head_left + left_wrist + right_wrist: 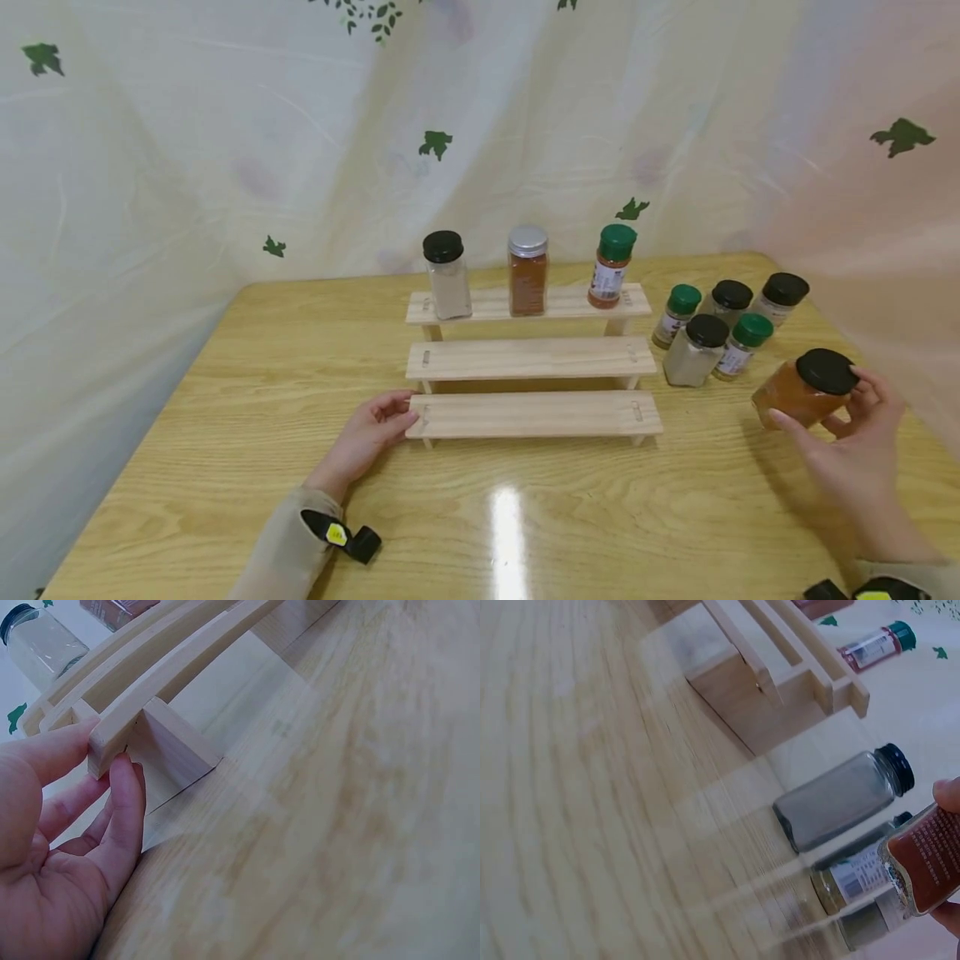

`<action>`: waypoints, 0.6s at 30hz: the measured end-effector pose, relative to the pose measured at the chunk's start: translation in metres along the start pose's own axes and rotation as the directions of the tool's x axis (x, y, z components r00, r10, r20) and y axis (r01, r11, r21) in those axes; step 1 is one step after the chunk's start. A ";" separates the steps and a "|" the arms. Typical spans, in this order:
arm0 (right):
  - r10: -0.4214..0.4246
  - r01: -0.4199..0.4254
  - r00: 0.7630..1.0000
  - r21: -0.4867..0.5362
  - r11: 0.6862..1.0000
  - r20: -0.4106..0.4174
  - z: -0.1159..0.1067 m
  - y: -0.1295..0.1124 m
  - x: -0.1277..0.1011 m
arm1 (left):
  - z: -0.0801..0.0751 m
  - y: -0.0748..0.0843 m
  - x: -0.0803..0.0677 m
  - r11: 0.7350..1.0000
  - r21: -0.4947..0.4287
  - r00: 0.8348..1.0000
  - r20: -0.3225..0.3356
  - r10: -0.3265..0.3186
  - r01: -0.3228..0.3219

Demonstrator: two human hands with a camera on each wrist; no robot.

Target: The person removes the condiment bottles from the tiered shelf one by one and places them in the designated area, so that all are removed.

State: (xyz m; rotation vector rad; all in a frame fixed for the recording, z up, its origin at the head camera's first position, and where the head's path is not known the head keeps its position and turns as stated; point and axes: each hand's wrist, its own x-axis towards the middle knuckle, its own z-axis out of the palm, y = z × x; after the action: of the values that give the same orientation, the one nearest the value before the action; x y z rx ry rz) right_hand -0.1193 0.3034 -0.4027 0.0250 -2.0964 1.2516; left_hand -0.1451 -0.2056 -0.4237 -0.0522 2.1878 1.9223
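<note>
My right hand [862, 450] holds a spice jar [802, 396] with a black lid and orange-brown powder, tilted, at the right side of the table. Printed text shows on this jar [928, 859] in the right wrist view. A three-step wooden rack [532, 360] stands mid-table. At the left end of its lowest step, my left hand [371, 433] pinches the board between thumb and fingers, which the left wrist view shows closely. On the top step stand a black-lidded jar [448, 287] of pale powder, a silver-lidded jar [528, 279] of reddish powder and a green-lidded bottle [609, 279].
Right of the rack several spice jars stand close together, among them a black-lidded pale jar [690, 358] and a green-lidded bottle [738, 354]. A pale curtain [337, 150] with leaf prints hangs behind the wooden table [262, 375].
</note>
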 end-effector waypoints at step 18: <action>0.227 -0.227 0.974 -0.158 0.961 -0.022 -0.015 0.029 0.028 | 0.000 -0.002 0.000 1.000 -0.024 1.000 -0.004 0.007 -0.007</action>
State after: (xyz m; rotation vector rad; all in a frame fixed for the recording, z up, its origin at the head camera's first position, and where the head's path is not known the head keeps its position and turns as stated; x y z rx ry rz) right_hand -0.1429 0.3395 -0.4045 -0.2970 -2.2385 1.2069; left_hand -0.1452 -0.2056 -0.4260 -0.0528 2.1706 1.9539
